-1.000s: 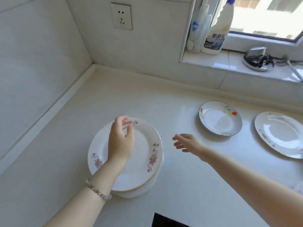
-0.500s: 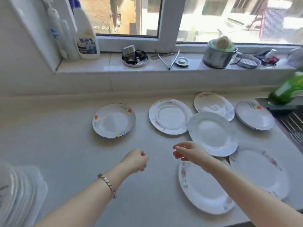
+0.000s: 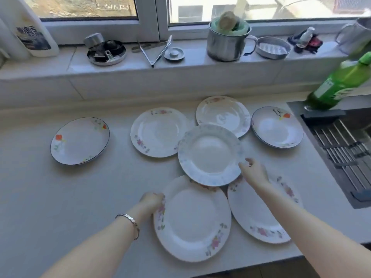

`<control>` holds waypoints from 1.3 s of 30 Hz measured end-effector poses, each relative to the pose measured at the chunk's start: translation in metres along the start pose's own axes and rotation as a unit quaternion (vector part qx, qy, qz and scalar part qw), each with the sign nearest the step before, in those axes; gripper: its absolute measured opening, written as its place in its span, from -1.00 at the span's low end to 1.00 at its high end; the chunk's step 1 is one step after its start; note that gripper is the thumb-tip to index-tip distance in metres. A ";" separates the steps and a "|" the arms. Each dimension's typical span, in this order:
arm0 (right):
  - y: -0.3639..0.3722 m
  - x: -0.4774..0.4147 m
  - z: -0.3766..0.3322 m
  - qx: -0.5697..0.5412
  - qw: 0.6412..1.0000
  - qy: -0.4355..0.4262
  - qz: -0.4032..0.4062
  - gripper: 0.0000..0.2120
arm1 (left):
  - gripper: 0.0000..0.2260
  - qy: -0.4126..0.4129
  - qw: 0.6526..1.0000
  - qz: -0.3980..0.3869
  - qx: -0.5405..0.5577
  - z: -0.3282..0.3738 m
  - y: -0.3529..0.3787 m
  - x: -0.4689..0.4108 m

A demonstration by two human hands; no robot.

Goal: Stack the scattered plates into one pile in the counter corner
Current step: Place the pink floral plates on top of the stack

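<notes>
View has swung closer since half a second ago: pile gone from frame, seven scattered plates on the counter (image 3: 60, 197). Left hand (image 3: 151, 201), a fist in the air before, now grips the left rim of the near floral plate (image 3: 192, 219). Right hand (image 3: 253, 171), fingers loosely curled, touches the blue-rimmed plate (image 3: 209, 155) edge; grip unclear. White bottle (image 3: 30, 31) label unreadable; green bottle (image 3: 339, 85) label blurred.

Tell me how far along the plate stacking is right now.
Nothing looks stacked here: the corner pile is out of view. In hand: the left hand touches the rim of the near white floral plate, and the right hand reaches the pale blue-patterned plate overlapping it. Seven plates still lie scattered on the pale counter.
</notes>
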State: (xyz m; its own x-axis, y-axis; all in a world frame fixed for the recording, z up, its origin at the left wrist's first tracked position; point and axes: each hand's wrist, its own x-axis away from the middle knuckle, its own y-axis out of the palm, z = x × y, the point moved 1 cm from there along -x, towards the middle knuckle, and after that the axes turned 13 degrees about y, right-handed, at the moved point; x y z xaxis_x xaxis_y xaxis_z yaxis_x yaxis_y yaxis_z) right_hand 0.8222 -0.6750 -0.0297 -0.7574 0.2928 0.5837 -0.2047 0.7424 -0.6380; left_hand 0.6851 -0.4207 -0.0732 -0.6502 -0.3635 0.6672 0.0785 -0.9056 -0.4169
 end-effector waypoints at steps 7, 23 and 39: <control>0.002 -0.051 -0.031 0.054 0.996 0.051 -0.046 -0.54 | -0.73 -0.047 0.999 -0.003 -0.021 0.003 0.002 -0.003; 0.016 -0.033 -0.020 -0.233 0.966 0.085 -0.074 -0.71 | -0.68 0.087 0.995 0.050 0.008 -0.002 0.000 0.014; 0.115 0.140 -0.119 -0.332 0.887 -0.020 -0.321 -0.73 | -0.78 0.103 0.825 0.510 0.220 -0.098 -0.253 0.131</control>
State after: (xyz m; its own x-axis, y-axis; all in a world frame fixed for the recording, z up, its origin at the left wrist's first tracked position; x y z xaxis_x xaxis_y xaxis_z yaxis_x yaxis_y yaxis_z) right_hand 0.7666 -0.4766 0.0387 -0.6412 -0.3303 0.6927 -0.2022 0.9435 0.2627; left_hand 0.5059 -0.2178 0.0590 -0.1859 -0.9821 -0.0301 0.9020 -0.1584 -0.4015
